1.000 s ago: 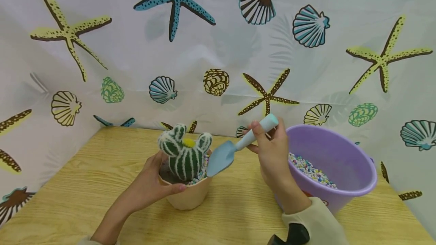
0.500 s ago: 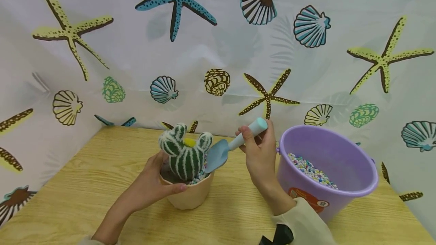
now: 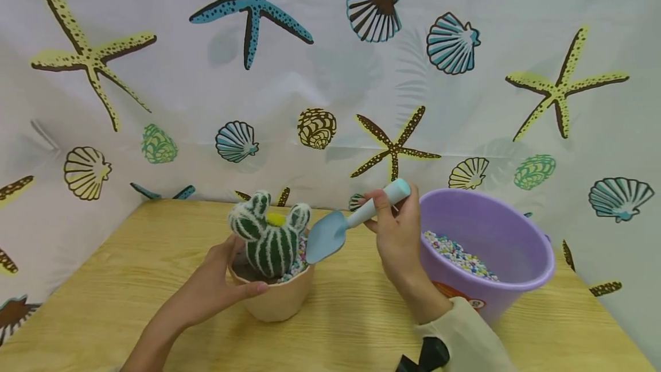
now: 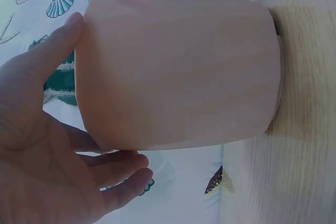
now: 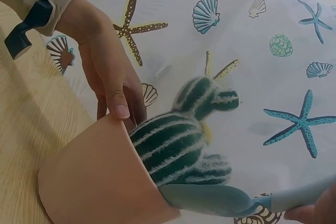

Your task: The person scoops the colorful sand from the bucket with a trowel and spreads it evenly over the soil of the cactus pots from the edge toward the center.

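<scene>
A green knitted cactus (image 3: 271, 251) with white stripes and a yellow top stands in a peach flower pot (image 3: 276, 305). My left hand (image 3: 214, 283) grips the pot's left rim, thumb in front and other fingers behind. Small coloured beads (image 3: 296, 267) lie on the pot's right side; dark filling shows at the left. In my right hand (image 3: 397, 245) is the handle of a light blue trowel (image 3: 329, 236). Its blade tilts down to the left, with the tip at the pot's right rim beside the cactus. From the left wrist, the pot (image 4: 178, 72) hides most of the cactus.
Right of my right hand stands a purple bucket (image 3: 511, 234) with many coloured beads (image 3: 457, 254) inside. Both rest on a wooden table (image 3: 356, 314). A white cloth (image 3: 289, 85) printed with shells and starfish hangs behind and at the sides.
The right hand moved the trowel left, away from the bucket; its blade dipped inside the pot's rim, then drew back slightly. The left hand keeps its grip. The head view shifted a little.
</scene>
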Demonstrator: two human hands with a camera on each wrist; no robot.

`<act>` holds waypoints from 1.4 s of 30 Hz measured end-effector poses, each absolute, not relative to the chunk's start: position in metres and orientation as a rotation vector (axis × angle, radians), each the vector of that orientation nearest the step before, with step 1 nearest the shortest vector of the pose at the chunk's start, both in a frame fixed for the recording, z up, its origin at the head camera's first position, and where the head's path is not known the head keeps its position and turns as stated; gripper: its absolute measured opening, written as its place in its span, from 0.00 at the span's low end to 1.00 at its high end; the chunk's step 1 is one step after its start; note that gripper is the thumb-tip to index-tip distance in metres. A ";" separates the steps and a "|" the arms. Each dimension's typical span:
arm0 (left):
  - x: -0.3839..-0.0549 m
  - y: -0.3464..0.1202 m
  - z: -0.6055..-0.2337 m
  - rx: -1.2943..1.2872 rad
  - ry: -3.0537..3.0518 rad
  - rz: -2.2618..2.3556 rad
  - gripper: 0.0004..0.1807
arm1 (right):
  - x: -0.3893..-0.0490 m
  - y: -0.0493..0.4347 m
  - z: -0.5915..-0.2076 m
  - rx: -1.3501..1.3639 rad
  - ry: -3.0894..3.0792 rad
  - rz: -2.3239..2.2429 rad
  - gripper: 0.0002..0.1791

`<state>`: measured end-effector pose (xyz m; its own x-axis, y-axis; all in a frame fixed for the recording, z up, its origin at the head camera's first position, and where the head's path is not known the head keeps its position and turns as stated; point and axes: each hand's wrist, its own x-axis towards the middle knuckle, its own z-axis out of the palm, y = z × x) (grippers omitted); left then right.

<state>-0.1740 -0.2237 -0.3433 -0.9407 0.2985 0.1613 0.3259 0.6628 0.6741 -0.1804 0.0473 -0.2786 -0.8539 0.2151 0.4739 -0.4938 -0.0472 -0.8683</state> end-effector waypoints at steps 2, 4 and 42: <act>-0.171 -0.225 -0.342 -0.493 -2.867 -1.140 0.58 | -0.181 0.049 -0.279 0.281 -1.756 1.951 0.07; -0.169 -0.225 -0.341 -0.449 -2.898 -1.121 0.58 | -0.181 0.052 -0.279 0.272 -1.755 1.956 0.08; -0.124 -0.188 -0.327 -0.446 -3.040 -1.180 0.39 | -0.160 0.105 -0.266 0.183 -1.709 1.954 0.08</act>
<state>-0.1239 -0.1880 -0.3266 -0.9524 0.3022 -0.0408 0.1954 0.7077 0.6790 -0.1600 0.1054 -0.2662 -0.8487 0.2998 0.4356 -0.4716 -0.0565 -0.8800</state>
